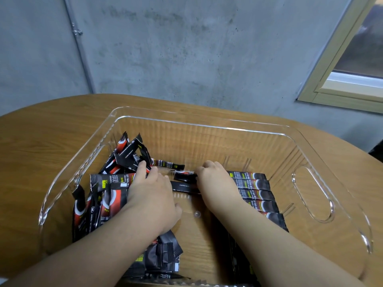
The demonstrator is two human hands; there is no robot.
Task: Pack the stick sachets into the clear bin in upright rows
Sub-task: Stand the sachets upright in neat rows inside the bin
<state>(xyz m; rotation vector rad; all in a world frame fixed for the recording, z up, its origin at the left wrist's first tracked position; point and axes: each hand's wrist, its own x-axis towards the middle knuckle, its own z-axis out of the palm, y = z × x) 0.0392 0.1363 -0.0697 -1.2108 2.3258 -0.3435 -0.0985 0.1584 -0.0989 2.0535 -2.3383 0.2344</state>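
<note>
Inside, both hands press glossy black sachets within ribbed clear bin.

The bin is clear, glossy plastic with ribbed walls. The sachets look like dark printed foil — faintly shiny, crinkled. The table is smooth wood-grain; the wall is matt, blotchy concrete.

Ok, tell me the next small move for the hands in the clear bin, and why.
Probably lift the right hand, which grips flat black stick sachets, and stand them against the leaning black-and-red sachet pile that the left hand presses on. The sachets under the right hand lie flat in the clear plastic bin, not upright.
</note>
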